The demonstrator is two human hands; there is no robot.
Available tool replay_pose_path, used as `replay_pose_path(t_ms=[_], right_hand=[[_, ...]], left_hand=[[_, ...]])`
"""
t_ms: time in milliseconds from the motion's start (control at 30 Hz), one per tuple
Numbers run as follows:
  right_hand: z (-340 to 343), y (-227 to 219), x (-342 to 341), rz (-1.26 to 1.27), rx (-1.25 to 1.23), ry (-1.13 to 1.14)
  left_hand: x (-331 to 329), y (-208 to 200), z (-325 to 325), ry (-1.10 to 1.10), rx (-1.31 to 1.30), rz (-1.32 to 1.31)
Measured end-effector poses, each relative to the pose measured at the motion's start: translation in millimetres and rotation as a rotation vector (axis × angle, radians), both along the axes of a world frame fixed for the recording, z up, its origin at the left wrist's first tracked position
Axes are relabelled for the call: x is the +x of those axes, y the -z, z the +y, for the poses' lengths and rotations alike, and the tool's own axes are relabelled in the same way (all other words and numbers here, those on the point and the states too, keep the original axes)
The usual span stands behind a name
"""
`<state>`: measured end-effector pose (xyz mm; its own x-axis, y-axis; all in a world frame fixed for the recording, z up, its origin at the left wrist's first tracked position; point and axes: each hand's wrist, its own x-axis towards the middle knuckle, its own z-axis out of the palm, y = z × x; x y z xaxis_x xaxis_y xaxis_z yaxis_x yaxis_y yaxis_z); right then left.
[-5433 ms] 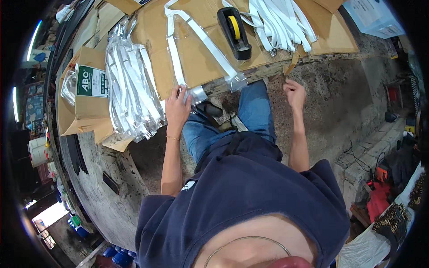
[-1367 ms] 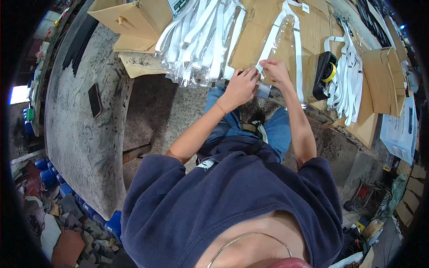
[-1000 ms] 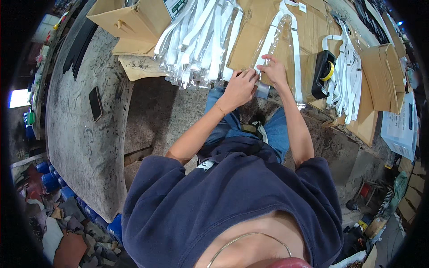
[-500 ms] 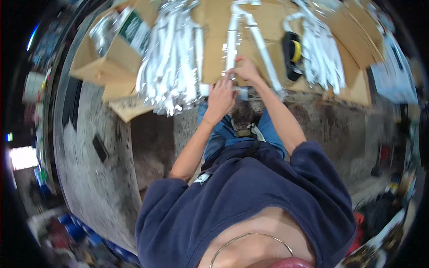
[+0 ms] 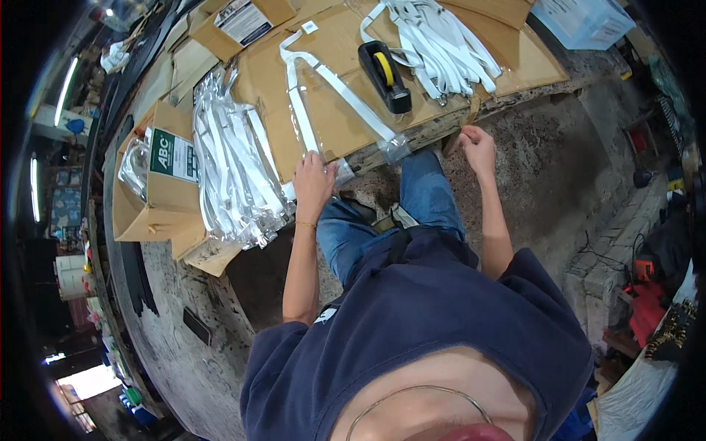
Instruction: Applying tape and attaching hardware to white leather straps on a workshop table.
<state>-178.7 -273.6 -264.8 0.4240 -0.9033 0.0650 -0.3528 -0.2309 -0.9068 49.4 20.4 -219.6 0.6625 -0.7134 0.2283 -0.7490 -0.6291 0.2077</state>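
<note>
A white strap (image 5: pixel 346 95) in clear plastic lies on the cardboard in a forked shape, its two legs running toward the table's front edge. My left hand (image 5: pixel 314 184) is at the near end of its left leg, fingers curled over it; the thumb is hidden. Clear plastic pokes out beside that hand. Away to the right, past the table edge, my right hand (image 5: pixel 478 151) is closed in a pinch; whatever it may hold is too small to make out. A black tape dispenser (image 5: pixel 390 81) with a yellow roll stands right of the strap.
Left of the strap lies a heap of plastic-wrapped white straps (image 5: pixel 235 162), beside an open cardboard box (image 5: pixel 158 202). More white straps (image 5: pixel 441 44) are piled at the back right. A dark phone (image 5: pixel 197 325) rests on the grey surface at left; a light-blue box (image 5: pixel 585 22) is far right.
My right hand has left the strap and moved right, beyond the table edge. My left hand stays at the strap's near end. The whole view has turned, shifting the table's contents.
</note>
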Motion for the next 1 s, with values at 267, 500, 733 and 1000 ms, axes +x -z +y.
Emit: replay_pose_path(t_ms=[267,500,733,1000], right_hand=[[-31.6,3.1,17.5,0.093,-0.273,0.178],[-51.6,48.3,4.3,0.031,-0.226,0.136],[-42.5,77.7,-0.1,-0.604,0.852,0.160],[-78.8,81.6,-16.1,-0.854,0.981,0.060]], left_hand=[[1.9,9.9,0.7,-0.021,0.090,-0.015],[0.5,15.7,5.0,0.055,0.051,-0.119],[-6.0,8.9,-2.8,-0.009,0.114,0.006],[-5.7,10.2,-1.5,0.003,0.129,-0.005]])
